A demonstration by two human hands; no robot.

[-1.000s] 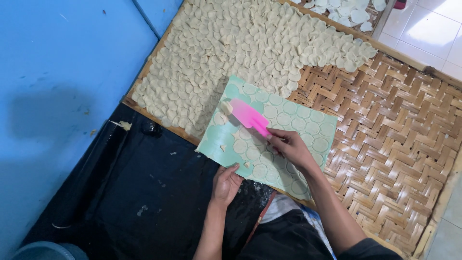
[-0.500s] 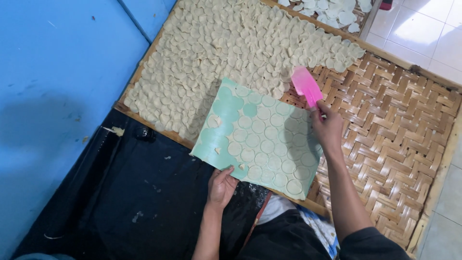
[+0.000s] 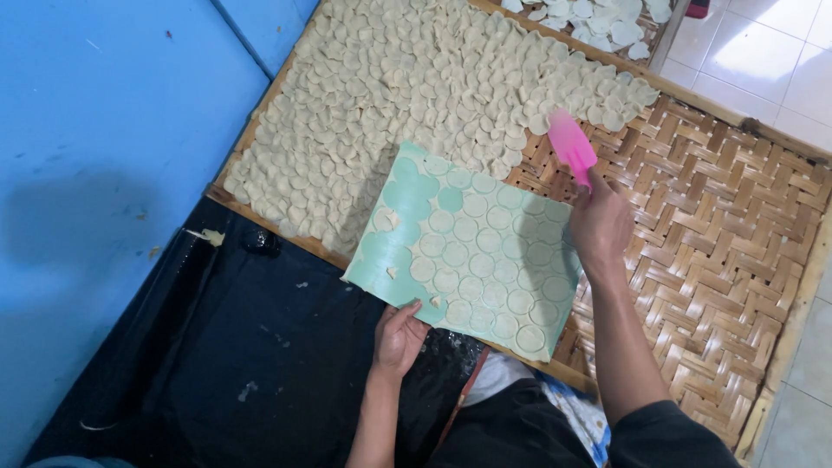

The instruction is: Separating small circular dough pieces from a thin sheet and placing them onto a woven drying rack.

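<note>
Left hand: fingers closed on lower edge of green mat, centre of frame.
Right hand: fingers gripping pink scraper, above woven tray.

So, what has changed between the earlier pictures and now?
The right hand carried the pink scraper off the green sheet to the woven tray, beside the edge of the spread dough discs. It was over the sheet before. The left hand still holds the sheet's near edge.
</note>
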